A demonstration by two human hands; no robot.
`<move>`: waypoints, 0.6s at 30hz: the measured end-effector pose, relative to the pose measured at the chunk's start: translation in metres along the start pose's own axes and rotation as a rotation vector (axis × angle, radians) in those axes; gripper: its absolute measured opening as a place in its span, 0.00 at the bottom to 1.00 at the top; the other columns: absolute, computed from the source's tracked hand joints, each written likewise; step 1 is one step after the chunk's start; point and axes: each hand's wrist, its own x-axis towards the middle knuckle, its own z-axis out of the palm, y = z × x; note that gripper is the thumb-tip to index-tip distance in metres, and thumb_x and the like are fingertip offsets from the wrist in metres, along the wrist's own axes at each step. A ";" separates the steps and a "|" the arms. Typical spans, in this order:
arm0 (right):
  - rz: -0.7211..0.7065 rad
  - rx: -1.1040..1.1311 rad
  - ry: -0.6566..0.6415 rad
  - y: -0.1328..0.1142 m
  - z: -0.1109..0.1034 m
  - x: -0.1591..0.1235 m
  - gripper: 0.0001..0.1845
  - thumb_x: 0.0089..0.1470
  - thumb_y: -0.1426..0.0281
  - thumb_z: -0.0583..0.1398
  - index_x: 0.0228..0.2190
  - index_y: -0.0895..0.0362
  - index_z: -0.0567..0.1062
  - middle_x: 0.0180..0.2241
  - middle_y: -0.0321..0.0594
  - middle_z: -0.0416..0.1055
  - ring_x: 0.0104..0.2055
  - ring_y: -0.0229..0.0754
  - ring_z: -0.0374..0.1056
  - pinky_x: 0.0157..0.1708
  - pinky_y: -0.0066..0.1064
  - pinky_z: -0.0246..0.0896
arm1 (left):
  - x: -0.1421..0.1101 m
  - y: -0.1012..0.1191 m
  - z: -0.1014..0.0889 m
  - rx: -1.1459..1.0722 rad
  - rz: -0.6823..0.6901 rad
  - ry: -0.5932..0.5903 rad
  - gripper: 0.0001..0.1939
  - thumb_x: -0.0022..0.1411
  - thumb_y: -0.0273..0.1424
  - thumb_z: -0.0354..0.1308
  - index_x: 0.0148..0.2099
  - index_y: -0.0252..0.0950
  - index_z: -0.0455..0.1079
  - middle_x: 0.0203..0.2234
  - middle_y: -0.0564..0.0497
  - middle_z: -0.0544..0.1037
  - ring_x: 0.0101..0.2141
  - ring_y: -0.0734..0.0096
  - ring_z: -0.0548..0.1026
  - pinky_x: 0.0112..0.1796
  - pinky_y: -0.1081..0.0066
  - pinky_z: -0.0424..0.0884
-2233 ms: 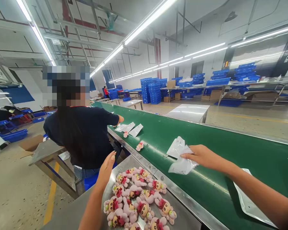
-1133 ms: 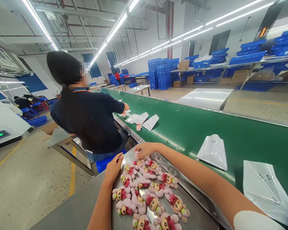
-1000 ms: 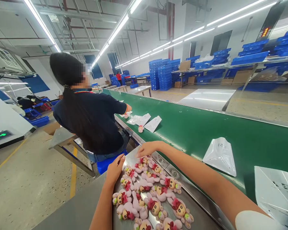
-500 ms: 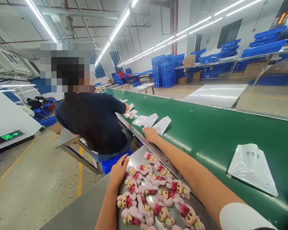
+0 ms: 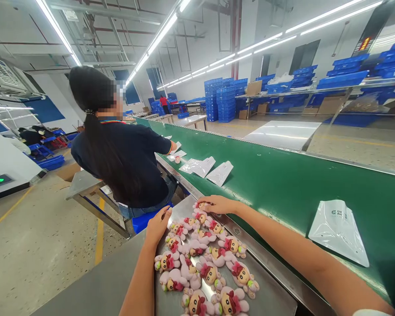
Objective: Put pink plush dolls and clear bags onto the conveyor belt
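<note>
Several small pink plush dolls (image 5: 210, 275) with red bows and bunny-like ears lie together on a metal tabletop (image 5: 270, 287). At the far end of the group, my right hand (image 5: 219, 204) has its fingers closed on one plush doll (image 5: 201, 205), which is partly hidden under them. My left hand (image 5: 158, 224) rests at the left side of the metal top, next to the dolls, with fingers loosely apart and nothing visible in them. Two silvery-white pouches (image 5: 220, 173) lie close together on the green conveyor belt (image 5: 266, 175), ahead of my right hand.
Another white pouch (image 5: 339, 232) lies on the belt at the right. A co-worker in a dark shirt (image 5: 128, 162) sits ahead on the left, one hand at pouches on the belt. A metal rail (image 5: 243, 235) separates the metal top from the belt. Stacked blue crates (image 5: 225, 101) stand beyond.
My right hand has come back from the belt's edge by the pouches to the far end of the dolls, a doll now visible under its fingers. The view has shifted slightly.
</note>
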 end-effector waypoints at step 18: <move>0.127 0.439 0.446 0.018 0.043 -0.045 0.20 0.46 0.68 0.59 0.43 0.54 0.64 0.43 0.38 0.70 0.43 0.41 0.67 0.45 0.36 0.60 | 0.003 -0.005 0.001 0.038 -0.003 -0.011 0.29 0.60 0.51 0.38 0.54 0.41 0.65 0.48 0.48 0.73 0.49 0.58 0.69 0.49 0.64 0.62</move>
